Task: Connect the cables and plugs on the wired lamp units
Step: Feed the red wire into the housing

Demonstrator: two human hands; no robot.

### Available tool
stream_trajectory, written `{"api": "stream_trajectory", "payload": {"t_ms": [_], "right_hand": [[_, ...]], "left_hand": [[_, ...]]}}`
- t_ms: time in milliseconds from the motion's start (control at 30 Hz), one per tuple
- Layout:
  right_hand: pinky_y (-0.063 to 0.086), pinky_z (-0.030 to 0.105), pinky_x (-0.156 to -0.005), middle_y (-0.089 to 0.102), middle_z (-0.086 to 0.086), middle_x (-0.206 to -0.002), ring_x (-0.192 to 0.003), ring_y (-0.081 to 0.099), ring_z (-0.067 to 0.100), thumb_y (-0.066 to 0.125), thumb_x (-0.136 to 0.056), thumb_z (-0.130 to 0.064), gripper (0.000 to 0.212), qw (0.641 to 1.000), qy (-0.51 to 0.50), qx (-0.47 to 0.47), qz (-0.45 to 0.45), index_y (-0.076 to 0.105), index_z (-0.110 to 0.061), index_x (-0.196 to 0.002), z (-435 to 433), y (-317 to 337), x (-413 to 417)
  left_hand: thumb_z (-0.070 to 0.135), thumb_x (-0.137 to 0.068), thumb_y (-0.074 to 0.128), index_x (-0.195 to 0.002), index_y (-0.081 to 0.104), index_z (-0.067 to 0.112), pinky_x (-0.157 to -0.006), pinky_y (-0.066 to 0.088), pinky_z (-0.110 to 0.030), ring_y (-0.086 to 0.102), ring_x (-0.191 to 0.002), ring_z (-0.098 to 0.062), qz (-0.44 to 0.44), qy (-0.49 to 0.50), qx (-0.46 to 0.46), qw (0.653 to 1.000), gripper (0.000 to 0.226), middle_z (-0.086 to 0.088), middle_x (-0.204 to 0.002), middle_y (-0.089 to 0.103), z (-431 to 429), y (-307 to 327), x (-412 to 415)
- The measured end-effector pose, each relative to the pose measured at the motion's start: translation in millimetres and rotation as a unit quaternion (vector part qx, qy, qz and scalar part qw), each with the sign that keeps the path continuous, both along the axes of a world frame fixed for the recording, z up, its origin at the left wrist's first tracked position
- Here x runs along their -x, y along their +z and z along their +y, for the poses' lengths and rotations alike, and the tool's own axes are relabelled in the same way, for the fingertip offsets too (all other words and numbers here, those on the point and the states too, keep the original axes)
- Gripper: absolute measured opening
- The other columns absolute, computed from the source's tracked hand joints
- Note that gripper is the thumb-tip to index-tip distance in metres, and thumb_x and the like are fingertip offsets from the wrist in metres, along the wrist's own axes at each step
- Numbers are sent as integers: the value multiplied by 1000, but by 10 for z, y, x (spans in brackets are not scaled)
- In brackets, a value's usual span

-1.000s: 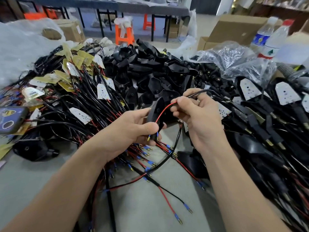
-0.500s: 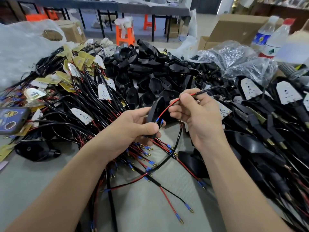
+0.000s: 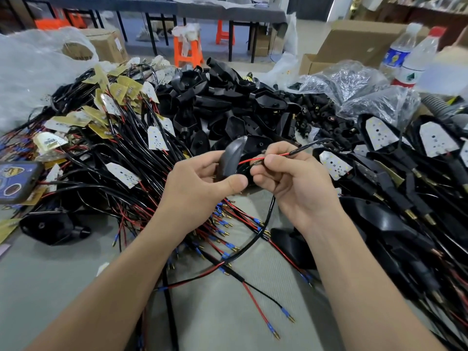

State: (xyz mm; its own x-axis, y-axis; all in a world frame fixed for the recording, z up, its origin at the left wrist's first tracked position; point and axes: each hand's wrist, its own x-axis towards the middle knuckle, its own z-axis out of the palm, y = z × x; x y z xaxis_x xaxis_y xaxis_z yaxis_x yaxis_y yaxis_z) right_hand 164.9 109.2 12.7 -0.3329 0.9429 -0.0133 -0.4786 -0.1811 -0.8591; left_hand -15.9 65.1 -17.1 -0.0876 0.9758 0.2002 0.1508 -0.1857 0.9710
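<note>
Ideally, red wire (image 3: 253, 161) pinched by right hand (image 3: 298, 186) is drawn straight through housing (image 3: 231, 158) gripped by left hand (image 3: 197, 191)

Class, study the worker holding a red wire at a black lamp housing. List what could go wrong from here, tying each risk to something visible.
1. The right hand pinches the thin red wire close to the black housing that the left hand grips; a hard pull could kink or strain it.
2. The black cable loops down among the loose wire ends on the table and might snag or drag them.
</note>
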Motion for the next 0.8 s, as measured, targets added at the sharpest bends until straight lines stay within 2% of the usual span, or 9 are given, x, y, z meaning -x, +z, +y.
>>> {"api": "stream_trajectory", "payload": {"t_ms": [100,200,300,400,500,600,700,800], "right_hand": [[58,24,-55,70,13,-69,-61,73,19,53,-93,13,23,1000,-9,-6,-24,60,-6,-81,2,-17,21],[59,26,-56,72,15,-71,-61,73,23,55,-91,16,25,992,-70,-51,-90,59,-6,-80,8,-46,46],[59,27,-56,73,16,-73,-62,73,26,52,-89,19,28,988,-90,-78,-98,57,-6,-78,16,-56,39],[58,26,-55,73,16,-76,-62,73,25,51,-88,19,27,992,-58,-90,-69,55,-6,-78,11,-48,18],[59,28,-56,72,16,-77,-62,72,25,56,-79,12,17,990,-44,-115,-64,55,-5,-79,-1,-50,24],[58,30,-57,70,21,-77,-62,71,26,56,-75,8,14,985,-55,-141,-87,56,-6,-77,-2,-68,37],[57,33,-58,67,28,-76,-63,70,29,54,-76,10,22,973,-62,-182,-125,59,-11,-72,-14,-86,73],[56,32,-58,70,16,-69,-61,70,28,51,-77,14,30,962,-70,-220,-149,58,-14,-71,-26,-109,120]], "left_hand": [[45,-72,83,-112,74,50,-93,59,-36,77,-99,-13,9,4,-29,1000,41,8,-105,80,4,19,18],[29,-76,84,-127,72,32,-94,55,-24,72,-112,-12,-46,-29,-24,998,52,5,-117,78,17,24,15],[5,-79,76,-135,66,18,-103,53,-29,66,-125,-21,-116,-80,-15,990,58,-3,-129,74,33,19,51],[-5,-72,74,-132,66,12,-106,53,-37,66,-123,-26,-147,-92,-26,985,63,-8,-129,73,46,12,88],[-8,-69,75,-131,65,8,-99,56,-33,68,-117,-23,-158,-84,-33,983,65,-7,-123,74,56,2,105],[-6,-66,77,-127,68,14,-94,55,-26,69,-114,-18,-145,-51,-42,987,64,-3,-117,76,42,10,99],[-5,-64,83,-119,72,26,-93,54,-24,71,-110,-14,-92,11,-63,994,64,5,-111,78,13,53,72],[-8,-66,87,-118,73,35,-92,54,-19,71,-105,-3,30,84,-87,992,69,20,-109,77,0,80,56]]}}
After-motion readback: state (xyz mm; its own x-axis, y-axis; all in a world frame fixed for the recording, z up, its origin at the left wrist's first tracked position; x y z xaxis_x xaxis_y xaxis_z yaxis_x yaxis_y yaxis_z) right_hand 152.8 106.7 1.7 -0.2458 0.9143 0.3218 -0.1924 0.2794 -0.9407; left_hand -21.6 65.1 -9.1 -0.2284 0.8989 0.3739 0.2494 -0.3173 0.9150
